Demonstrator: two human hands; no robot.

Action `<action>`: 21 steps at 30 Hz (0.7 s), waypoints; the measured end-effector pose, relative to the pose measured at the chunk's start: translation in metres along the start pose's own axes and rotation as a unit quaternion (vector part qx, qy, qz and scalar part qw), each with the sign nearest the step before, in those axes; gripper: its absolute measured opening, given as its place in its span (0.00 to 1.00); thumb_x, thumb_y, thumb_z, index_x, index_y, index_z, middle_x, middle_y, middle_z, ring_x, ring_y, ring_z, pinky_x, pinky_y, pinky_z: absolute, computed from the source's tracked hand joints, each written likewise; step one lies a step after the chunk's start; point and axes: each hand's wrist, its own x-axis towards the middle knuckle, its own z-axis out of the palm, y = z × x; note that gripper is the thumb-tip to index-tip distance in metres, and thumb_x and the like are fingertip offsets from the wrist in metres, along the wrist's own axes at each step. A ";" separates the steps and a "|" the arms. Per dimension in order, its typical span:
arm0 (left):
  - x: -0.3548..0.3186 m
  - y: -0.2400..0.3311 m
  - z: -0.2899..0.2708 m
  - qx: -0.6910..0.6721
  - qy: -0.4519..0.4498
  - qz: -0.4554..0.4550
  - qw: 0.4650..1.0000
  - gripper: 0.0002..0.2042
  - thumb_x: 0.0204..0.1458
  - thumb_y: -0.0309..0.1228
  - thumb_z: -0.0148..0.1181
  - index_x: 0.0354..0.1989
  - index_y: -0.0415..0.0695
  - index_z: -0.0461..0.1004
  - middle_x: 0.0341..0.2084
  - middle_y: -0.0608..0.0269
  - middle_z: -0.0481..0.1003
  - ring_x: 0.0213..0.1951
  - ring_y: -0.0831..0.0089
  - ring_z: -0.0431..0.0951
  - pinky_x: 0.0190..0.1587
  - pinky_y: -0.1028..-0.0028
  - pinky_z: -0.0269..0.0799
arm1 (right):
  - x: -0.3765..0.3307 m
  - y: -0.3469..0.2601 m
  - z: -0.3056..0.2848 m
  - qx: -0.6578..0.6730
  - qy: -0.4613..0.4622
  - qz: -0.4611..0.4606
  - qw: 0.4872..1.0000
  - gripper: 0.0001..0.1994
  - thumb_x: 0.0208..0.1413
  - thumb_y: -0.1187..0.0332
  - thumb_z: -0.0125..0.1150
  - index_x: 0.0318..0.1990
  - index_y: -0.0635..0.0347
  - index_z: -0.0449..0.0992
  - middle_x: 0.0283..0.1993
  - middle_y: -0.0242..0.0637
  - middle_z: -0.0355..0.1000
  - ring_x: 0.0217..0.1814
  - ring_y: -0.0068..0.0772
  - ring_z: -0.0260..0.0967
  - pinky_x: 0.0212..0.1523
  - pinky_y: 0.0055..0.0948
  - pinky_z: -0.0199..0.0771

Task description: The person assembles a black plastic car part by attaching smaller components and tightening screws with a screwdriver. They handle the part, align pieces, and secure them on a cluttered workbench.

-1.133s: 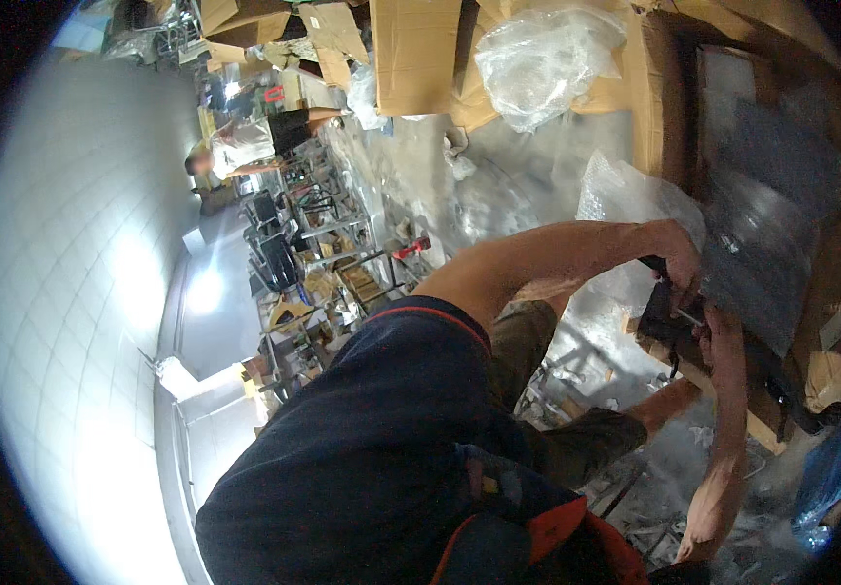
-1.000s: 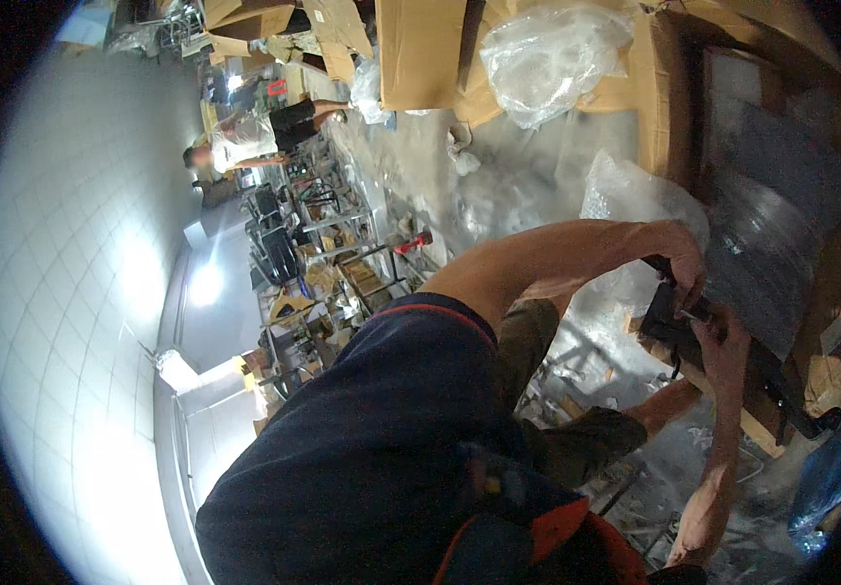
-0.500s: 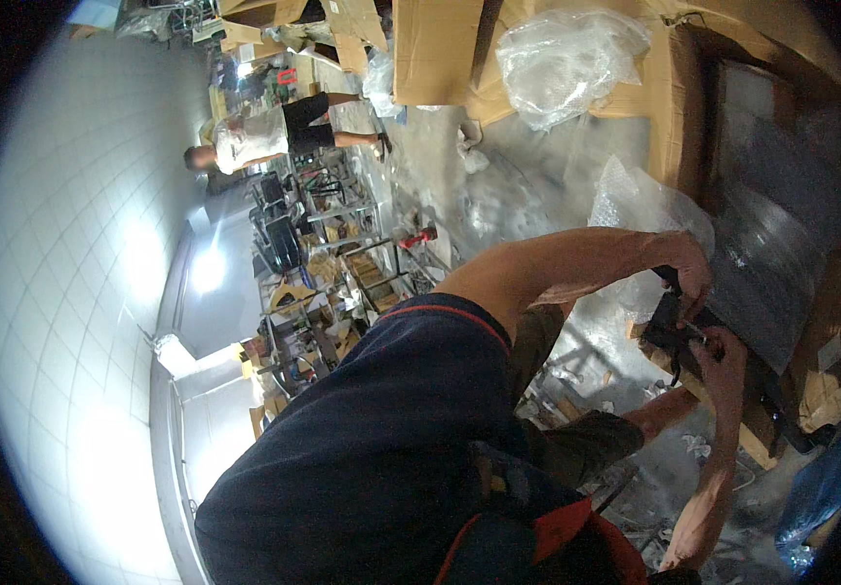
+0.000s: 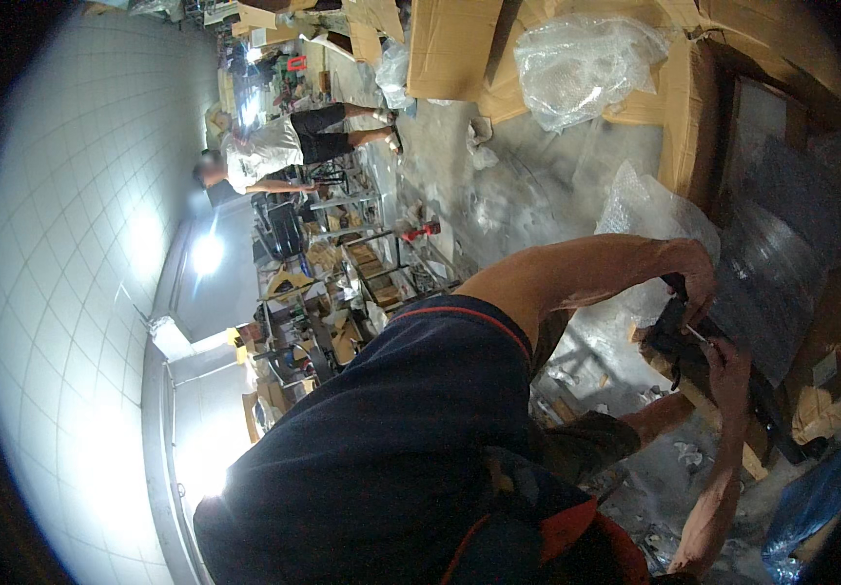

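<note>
My left hand reaches in from the left, bent at the wrist, its fingers closed at a black part; whether it grips this part or a smaller piece is hidden. From the lower right comes my right hand, fingers pinched at the end of a thin pale rod. The rod points toward my left fingertips; its kind is too small to tell. A long black bar runs from beneath my hands toward the lower right. Wooden strips lie below the black part.
An open cardboard box holds a dark wrapped panel. Bubble wrap lies on cardboard; more wrap sits beside my left forearm. Blue plastic stands lower right. Another person is beyond cluttered racks.
My right hand has drawn slightly away from my left, and more of the pale rod shows. The view has shifted a little. The distant person has moved, one arm now held out.
</note>
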 end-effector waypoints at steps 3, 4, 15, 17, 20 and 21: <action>-0.001 0.002 0.000 0.026 0.014 -0.001 1.000 0.22 0.46 0.44 0.75 0.52 0.60 0.82 0.48 0.68 0.76 0.44 0.66 0.72 0.44 0.64 0.71 | 0.013 0.002 -0.008 0.123 -0.076 0.153 0.978 0.19 0.63 0.55 0.59 0.40 0.66 0.80 0.35 0.43 0.78 0.29 0.44 0.69 0.38 0.37 0.72; -0.001 0.002 0.000 0.035 0.019 0.004 0.999 0.22 0.47 0.44 0.75 0.52 0.60 0.82 0.49 0.69 0.76 0.45 0.67 0.72 0.44 0.64 0.71 | 0.018 0.002 -0.010 0.225 -0.112 0.259 0.932 0.20 0.63 0.54 0.58 0.40 0.67 0.80 0.34 0.42 0.77 0.28 0.42 0.68 0.38 0.37 0.71; 0.006 -0.002 0.001 0.037 0.012 -0.001 0.999 0.22 0.49 0.44 0.72 0.54 0.61 0.81 0.43 0.69 0.78 0.39 0.68 0.72 0.39 0.64 0.71 | 0.003 -0.033 0.001 -0.020 0.058 0.033 0.998 0.14 0.56 0.67 0.68 0.47 0.64 0.76 0.36 0.45 0.77 0.35 0.45 0.75 0.42 0.42 0.74; 0.008 -0.004 0.001 0.047 0.011 0.009 0.999 0.21 0.49 0.44 0.71 0.54 0.61 0.81 0.42 0.69 0.78 0.38 0.69 0.72 0.39 0.64 0.71 | 0.001 -0.029 -0.001 -0.136 0.123 -0.080 0.980 0.15 0.55 0.68 0.69 0.48 0.63 0.76 0.39 0.48 0.78 0.36 0.49 0.76 0.43 0.42 0.74; 0.008 -0.006 0.002 0.052 0.014 0.025 0.998 0.21 0.50 0.45 0.69 0.54 0.60 0.81 0.41 0.68 0.78 0.38 0.69 0.73 0.39 0.63 0.71 | 0.002 -0.020 -0.001 -0.158 0.134 -0.128 0.970 0.13 0.56 0.67 0.68 0.47 0.62 0.78 0.39 0.49 0.78 0.36 0.50 0.76 0.41 0.44 0.73; 0.008 -0.006 0.002 0.048 0.010 0.032 0.998 0.21 0.51 0.46 0.68 0.54 0.60 0.81 0.41 0.68 0.78 0.38 0.68 0.73 0.39 0.63 0.71 | 0.002 -0.018 -0.001 -0.131 0.107 -0.117 0.979 0.12 0.57 0.67 0.68 0.44 0.62 0.78 0.37 0.48 0.78 0.35 0.49 0.76 0.39 0.43 0.72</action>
